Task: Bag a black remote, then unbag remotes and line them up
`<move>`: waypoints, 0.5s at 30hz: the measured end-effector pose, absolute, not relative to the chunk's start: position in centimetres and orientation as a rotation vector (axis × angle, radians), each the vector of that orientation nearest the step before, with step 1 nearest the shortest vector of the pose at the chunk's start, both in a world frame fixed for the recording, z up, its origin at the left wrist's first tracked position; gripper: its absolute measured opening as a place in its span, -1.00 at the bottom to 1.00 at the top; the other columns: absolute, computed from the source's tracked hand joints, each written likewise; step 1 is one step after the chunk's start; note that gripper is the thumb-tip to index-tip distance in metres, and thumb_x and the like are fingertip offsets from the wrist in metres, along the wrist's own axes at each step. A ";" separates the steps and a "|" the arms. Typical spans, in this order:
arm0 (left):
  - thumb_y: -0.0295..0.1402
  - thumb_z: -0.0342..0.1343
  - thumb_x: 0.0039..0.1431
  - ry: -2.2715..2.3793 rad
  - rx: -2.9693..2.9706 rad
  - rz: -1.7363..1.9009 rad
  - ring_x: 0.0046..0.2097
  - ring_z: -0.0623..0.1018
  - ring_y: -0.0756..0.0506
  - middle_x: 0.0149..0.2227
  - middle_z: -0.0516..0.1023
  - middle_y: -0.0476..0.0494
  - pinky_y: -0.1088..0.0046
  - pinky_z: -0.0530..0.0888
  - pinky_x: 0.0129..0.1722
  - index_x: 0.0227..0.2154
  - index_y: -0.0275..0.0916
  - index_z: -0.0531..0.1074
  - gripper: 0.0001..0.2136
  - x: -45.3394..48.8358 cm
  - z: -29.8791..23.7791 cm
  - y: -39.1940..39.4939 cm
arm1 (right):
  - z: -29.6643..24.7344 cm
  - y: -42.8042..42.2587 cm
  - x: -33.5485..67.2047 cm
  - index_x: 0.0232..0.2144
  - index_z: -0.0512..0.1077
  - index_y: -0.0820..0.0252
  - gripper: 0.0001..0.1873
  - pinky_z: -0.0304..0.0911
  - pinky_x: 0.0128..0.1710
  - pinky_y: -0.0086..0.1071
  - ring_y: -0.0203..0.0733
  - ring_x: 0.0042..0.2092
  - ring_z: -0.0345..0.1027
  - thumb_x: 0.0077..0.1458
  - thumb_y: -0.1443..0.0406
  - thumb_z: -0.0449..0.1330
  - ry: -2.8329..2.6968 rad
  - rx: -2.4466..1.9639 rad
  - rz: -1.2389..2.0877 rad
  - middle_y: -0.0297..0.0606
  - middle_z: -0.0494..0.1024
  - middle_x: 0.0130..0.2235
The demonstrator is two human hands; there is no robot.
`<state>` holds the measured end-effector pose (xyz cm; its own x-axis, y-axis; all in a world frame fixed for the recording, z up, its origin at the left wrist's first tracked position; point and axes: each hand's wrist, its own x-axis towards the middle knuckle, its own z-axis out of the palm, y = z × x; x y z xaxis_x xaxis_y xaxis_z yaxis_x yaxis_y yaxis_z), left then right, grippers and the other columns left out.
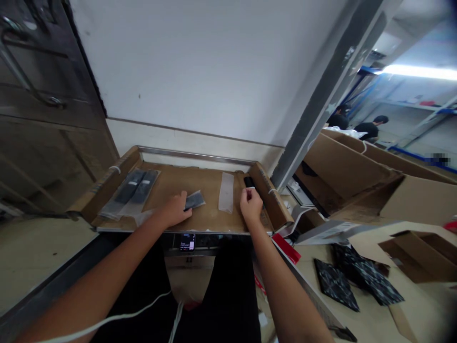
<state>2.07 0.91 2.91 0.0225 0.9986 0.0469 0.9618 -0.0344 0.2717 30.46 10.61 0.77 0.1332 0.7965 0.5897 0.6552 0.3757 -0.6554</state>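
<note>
My left hand (175,209) is over the middle of a cardboard-lined tray, its thumb and fingers closed on a small clear plastic packet (194,200) with something dark inside. Toward the tray's right side, my right hand (251,206) has its fingers pinched together; what they hold, if anything, is too small to make out. Just beyond those fingertips lies a black object (248,181), partly hidden. Between my hands a flat, whitish plastic sleeve (226,192) rests on the cardboard (185,176). At the left, clear bags with dark contents (134,188) lie side by side.
A lit phone-like screen (187,242) sits below the tray's front edge. To the right are large cardboard boxes (357,171), a red object (286,248) and dark patterned packages (335,283). A metal door (43,95) stands at left. Two people are in the background.
</note>
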 end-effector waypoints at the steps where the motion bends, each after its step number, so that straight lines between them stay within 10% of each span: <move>1: -0.14 0.06 0.15 2.042 2.103 0.358 -0.22 0.56 -0.26 -0.26 0.54 -0.29 0.31 0.37 -0.27 -0.12 -0.26 0.33 -0.67 2.2 3.0 0.6 | 1.2 9.9 29.8 -0.25 0.46 0.23 -0.67 0.26 -0.23 -0.31 -0.14 -0.31 0.39 0.21 0.11 0.04 -1.531 -1.318 0.225 -0.17 0.54 -0.33; 8: -0.15 0.12 0.15 1.793 2.109 0.808 -0.19 0.56 -0.19 -0.22 0.56 -0.18 0.37 0.37 -0.24 -0.06 -0.19 0.30 -0.65 4.0 5.0 -0.4 | 4.4 5.5 23.0 -0.27 0.45 0.16 -0.51 0.33 -0.52 -0.33 -0.14 -0.43 0.45 0.09 -0.12 0.11 -1.514 -1.041 1.446 -0.22 0.57 -0.36; 15: -0.23 0.12 0.15 1.863 2.117 1.010 -0.22 0.56 -0.18 -0.23 0.56 -0.18 0.37 0.36 -0.27 -0.09 -0.20 0.34 -0.71 4.8 6.0 1.0 | 7.6 6.0 20.8 -0.42 0.47 0.15 -0.58 0.40 -0.49 -0.33 -0.14 -0.48 0.48 -0.01 -0.08 0.23 -1.373 -0.938 1.404 -0.29 0.57 -0.47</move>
<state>4.80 0.97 5.95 0.0042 0.9235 0.3835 0.8251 -0.2199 0.5205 20.84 5.98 7.60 -0.2772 0.9573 0.0826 -0.1040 0.0556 -0.9930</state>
